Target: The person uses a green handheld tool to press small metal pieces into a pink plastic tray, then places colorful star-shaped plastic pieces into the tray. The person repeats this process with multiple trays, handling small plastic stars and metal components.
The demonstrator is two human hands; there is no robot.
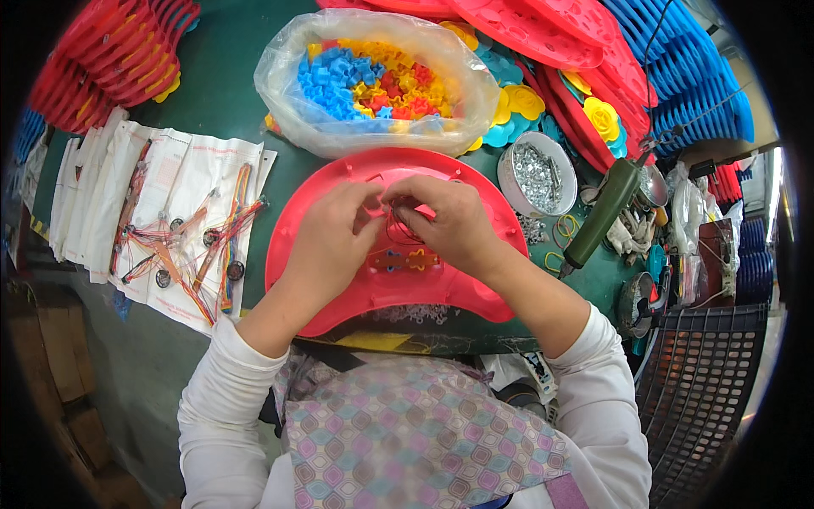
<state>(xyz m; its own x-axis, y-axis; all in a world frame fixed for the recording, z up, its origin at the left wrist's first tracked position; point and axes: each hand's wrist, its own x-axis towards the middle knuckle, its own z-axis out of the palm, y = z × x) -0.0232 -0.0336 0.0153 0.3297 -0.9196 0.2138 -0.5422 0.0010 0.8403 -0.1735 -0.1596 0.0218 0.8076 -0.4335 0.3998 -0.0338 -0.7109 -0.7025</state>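
Note:
A red curved plastic panel [458,294] lies before me with its posts facing up. Over its middle, my left hand [340,232] and my right hand [439,219] meet, fingertips nearly touching. Thin red wires [405,224] are looped in my right fingers. What the left fingertips pinch is hidden, so its grip cannot be told. Just below the hands, a narrow brown strip [389,259] sits on the panel, with a blue and an orange star-shaped piece showing at it.
A clear bag [280,121] of small star pieces stands behind the panel. A bowl of metal screws [507,175] and a green electric screwdriver [603,213] are at the right. Wired parts lie on white sheets [165,184] at the left. Red panels [114,57] are stacked at the upper left.

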